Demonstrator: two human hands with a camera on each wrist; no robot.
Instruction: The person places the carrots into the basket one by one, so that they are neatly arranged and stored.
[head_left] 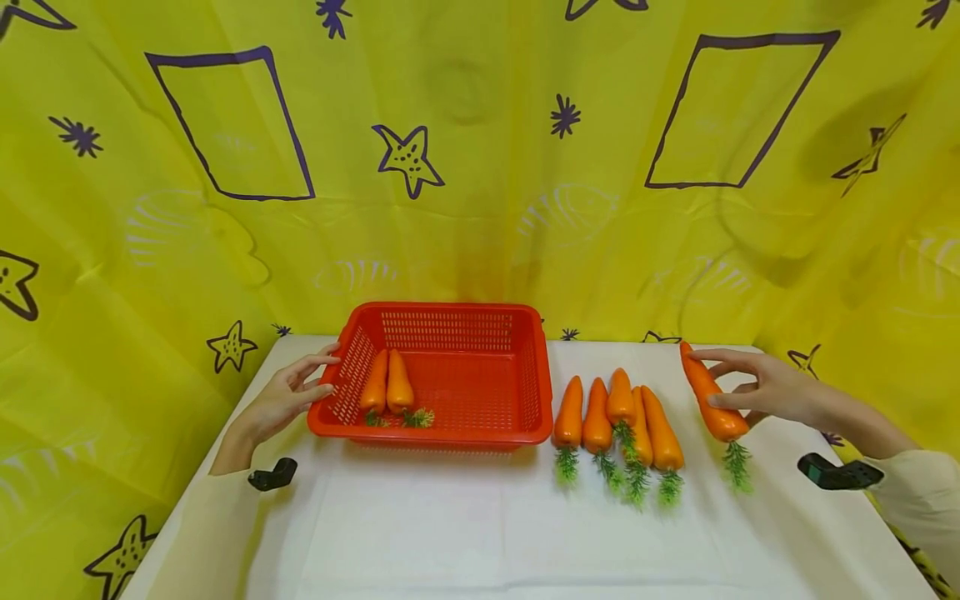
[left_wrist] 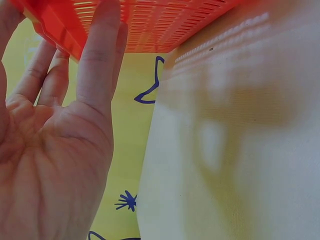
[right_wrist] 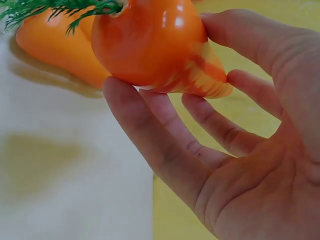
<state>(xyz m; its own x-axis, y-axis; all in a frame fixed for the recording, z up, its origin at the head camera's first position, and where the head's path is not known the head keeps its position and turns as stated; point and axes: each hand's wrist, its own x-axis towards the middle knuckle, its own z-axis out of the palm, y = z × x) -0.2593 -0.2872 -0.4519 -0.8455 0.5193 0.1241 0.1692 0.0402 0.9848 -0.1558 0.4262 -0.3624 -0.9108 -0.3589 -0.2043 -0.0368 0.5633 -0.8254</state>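
My right hand [head_left: 776, 387] holds an orange carrot [head_left: 712, 400] with a green leafy top between thumb and fingertips, at the right side of the table. In the right wrist view the carrot [right_wrist: 150, 45] lies across the fingertips, its thick leafy end nearest the camera. My left hand [head_left: 281, 400] is at the left side of a red plastic basket [head_left: 472, 435], with extended fingers at its rim. The left wrist view has the spread fingers against the slotted basket wall [left_wrist: 165, 25]. Two carrots [head_left: 399, 383] lie side by side in the basket's left part.
Several carrots [head_left: 572, 412] lie in a cluster right of the basket, leafy tops toward the front, one overlapping others. A white table [head_left: 480, 525] carries everything. Yellow patterned cloth [head_left: 480, 233] stands behind and at both sides. Both wrists wear a black device [head_left: 840, 472].
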